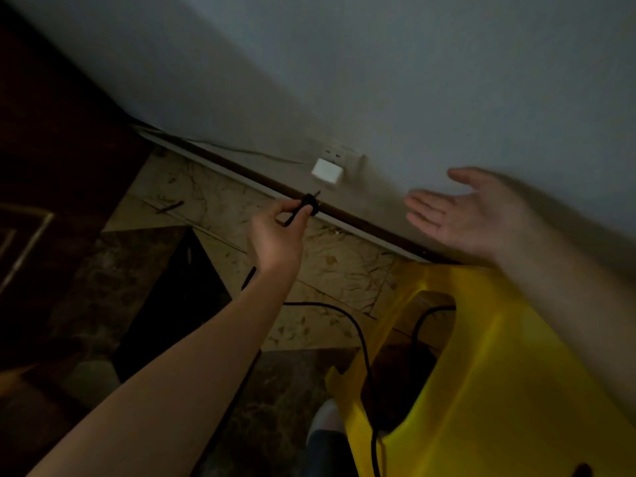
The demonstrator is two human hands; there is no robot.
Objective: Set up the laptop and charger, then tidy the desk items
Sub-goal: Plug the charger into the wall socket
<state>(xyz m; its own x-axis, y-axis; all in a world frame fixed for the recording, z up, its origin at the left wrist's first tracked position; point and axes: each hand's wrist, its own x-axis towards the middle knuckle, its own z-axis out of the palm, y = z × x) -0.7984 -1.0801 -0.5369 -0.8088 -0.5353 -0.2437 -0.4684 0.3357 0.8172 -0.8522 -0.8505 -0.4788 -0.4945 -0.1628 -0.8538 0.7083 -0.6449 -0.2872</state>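
Near one wall socket (339,156), one plug (308,201).

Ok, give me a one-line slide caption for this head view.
Left hand pinches the black plug below the wall outlet; right hand open, empty.

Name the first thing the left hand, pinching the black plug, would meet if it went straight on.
Probably the wall near the socket; the left hand aims the plug there. Depth is unclear.

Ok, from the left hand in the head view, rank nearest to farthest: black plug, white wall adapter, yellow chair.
1. black plug: pinched in the left hand.
2. white wall adapter: just above, on the wall.
3. yellow chair: lower right.
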